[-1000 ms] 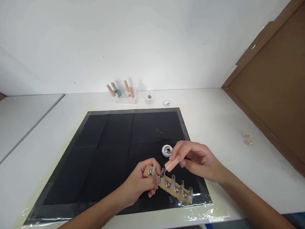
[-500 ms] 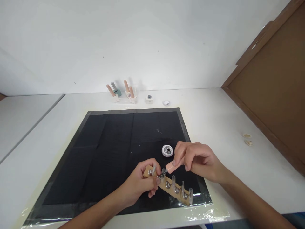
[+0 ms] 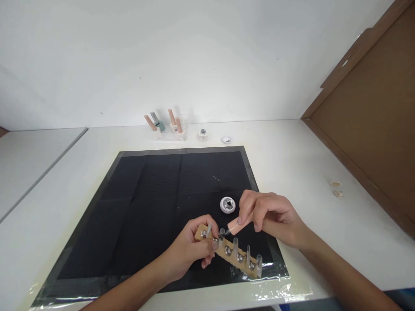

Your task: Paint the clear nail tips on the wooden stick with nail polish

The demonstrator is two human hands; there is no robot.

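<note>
My left hand (image 3: 193,246) pinches a wooden nail tip stand (image 3: 233,258) near its left end. Several clear false nail tips (image 3: 236,245) rise from it on silver round mounts. In my right hand (image 3: 270,214) is a nail polish brush (image 3: 238,225), gripped by its peach cap. Its dark bristle end touches, or nearly touches, the nail tip (image 3: 222,232) beside my left thumb; the exact contact is too small to tell. Just beyond the stand, a small round pot (image 3: 227,205) with silvery contents sits open on the black mat (image 3: 155,207).
At the back, a clear holder (image 3: 168,137) carries several polish bottles with peach or grey caps. An uncapped bottle (image 3: 202,135) and a small white lid (image 3: 226,140) stand to its right. Two small round pieces (image 3: 337,189) lie far right, near a brown cardboard panel (image 3: 369,129).
The brush in my right hand has shifted slightly right and turned a little over the nail tip. My left hand and the stand have hardly moved.
</note>
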